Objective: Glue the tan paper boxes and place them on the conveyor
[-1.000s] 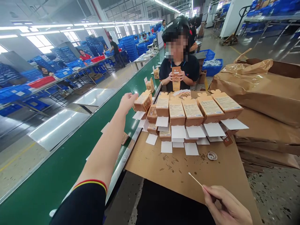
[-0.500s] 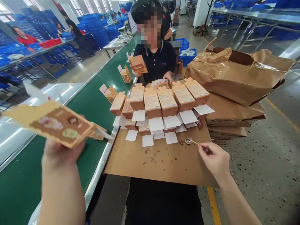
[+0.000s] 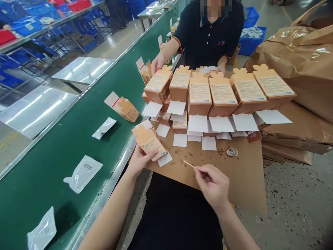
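Observation:
My left hand point(image 3: 139, 161) is closed around a small brown carton point(image 3: 152, 143) and tilts it over the board's left edge. The carton's scalloped end flaps stand open, and white flaps stick out at both ends. In my right hand point(image 3: 214, 184) a thin wooden stick point(image 3: 189, 164), like a cotton swab, is pinched, its tip pointing left towards the carton but apart from it. A small round clear dish point(image 3: 231, 151) lies on the brown cardboard point(image 3: 241, 180), beside dark smears. Rows of similar cartons point(image 3: 199, 93) are stacked behind it, white flaps hanging towards me.
A green conveyor belt point(image 3: 85, 139) runs along the left, carrying white pouches point(image 3: 84, 173) and an open carton point(image 3: 127, 109). Across the stack sits a co-worker point(image 3: 208, 38), one hand reaching a carton by the belt. Large brown paper packs point(image 3: 293, 76) are piled at right.
My left hand has brought the carton from over the belt to the board's near left. My right hand has drawn the stick away from the dish, leftward. The co-worker's hand no longer holds up a carton.

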Available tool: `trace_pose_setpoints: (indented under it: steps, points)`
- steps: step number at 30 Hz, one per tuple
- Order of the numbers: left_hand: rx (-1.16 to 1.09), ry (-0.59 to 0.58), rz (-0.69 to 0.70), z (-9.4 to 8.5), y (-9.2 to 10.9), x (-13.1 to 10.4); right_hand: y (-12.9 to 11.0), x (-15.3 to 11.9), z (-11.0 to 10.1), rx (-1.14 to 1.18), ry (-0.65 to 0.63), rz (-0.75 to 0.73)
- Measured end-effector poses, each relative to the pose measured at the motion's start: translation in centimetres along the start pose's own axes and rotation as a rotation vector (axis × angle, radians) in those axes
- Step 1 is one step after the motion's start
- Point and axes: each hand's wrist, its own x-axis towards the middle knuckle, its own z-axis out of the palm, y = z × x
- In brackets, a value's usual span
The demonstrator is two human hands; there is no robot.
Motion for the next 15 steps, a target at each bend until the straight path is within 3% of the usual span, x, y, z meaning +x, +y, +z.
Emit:
trace_pose_setpoints:
  steps: [3,6,10,15]
  points:
    - [0.004,0.028,0.015,0.4,0.1,0.0,-0.6,-0.6,5.3,0.051,-0.107,-0.061]
    - [0.020,0.035,0.048,1.0,0.1,-0.5,0.3,-0.7,8.0,-0.007,-0.175,-0.118]
    - [0.029,0.049,0.077,1.5,0.1,-1.0,1.3,-0.6,8.5,-0.039,-0.198,-0.131]
    - [0.057,0.058,0.102,1.5,-0.3,-1.3,0.8,-0.6,7.9,-0.035,-0.178,-0.148]
